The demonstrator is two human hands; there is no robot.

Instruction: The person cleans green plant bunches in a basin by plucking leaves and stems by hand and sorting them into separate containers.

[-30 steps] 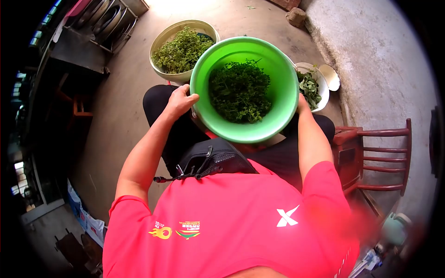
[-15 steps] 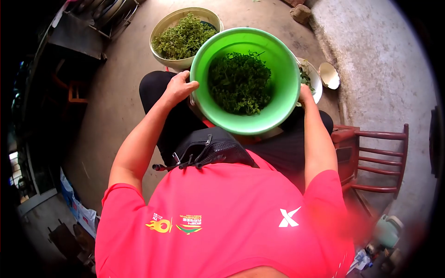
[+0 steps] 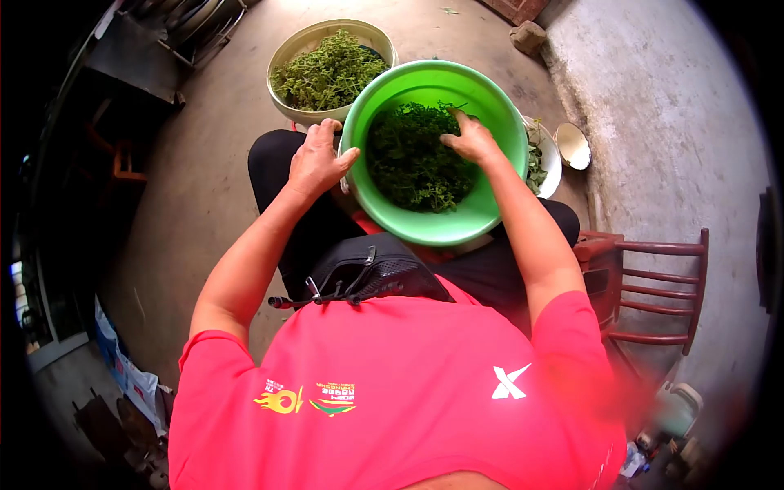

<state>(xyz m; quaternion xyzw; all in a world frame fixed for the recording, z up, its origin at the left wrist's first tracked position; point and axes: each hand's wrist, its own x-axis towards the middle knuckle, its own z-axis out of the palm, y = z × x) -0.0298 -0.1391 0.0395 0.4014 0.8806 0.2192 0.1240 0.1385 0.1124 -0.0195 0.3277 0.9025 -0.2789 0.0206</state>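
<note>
A green bucket (image 3: 516, 151) tilts towards me between my knees, with a heap of dark leafy greens (image 3: 408, 175) inside. My left hand (image 3: 320, 162) is at the bucket's left side, its thumb over the rim and its fingers along the outer wall. Over the right part of the greens reaches my right hand (image 3: 472, 140), thumb and forefinger apart; the other fingertips are partly hidden. Behind the bucket, to the left, stands a cream-coloured tub (image 3: 282, 102) of lighter green sprigs (image 3: 331, 72). A white basin (image 3: 553, 170) with some leaves sits partly hidden at the bucket's right.
A small pale bowl (image 3: 573, 147) lies near the wall, past the white basin. To my right is a reddish wooden chair (image 3: 663, 290). A brick-like lump (image 3: 527, 37) rests at the wall's foot. Dark furniture (image 3: 135, 61) lines the left side.
My right hand has left the bucket's right rim and moved in over the greens. The left hand stays at the left rim, its fingers more spread. The bucket sits slightly lower in view.
</note>
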